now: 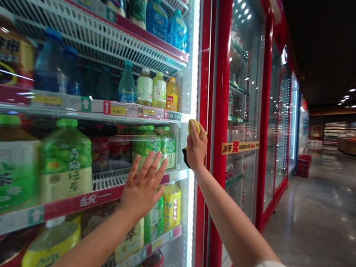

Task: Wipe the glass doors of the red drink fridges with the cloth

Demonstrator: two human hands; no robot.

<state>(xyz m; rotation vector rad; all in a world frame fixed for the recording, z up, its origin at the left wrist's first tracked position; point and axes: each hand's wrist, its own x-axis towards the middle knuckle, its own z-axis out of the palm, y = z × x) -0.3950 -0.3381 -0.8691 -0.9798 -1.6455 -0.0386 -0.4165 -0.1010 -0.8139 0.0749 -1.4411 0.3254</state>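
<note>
My right hand [196, 149] is closed on a yellow cloth [194, 127], pressed at the red door frame [207, 93] beside the bright light strip of a drinks cooler. A small dark patch shows under that hand; I cannot make out what it is. Lower and to the left, my left hand [144, 187] is open, its fingers spread, in front of the shelf edge [95, 200] and the green tea bottles [66, 160]. It looks laid flat on clear glass, though contact is hard to tell. Nothing is held in it.
Cooler shelves hold bottles, among them a large brown drink bottle [4, 47] and a yellow carton [171, 207]. More red-framed cooler doors [257, 96] run off to the right. Grey shiny floor [310, 219] lies alongside, with red crates [303, 165] farther back.
</note>
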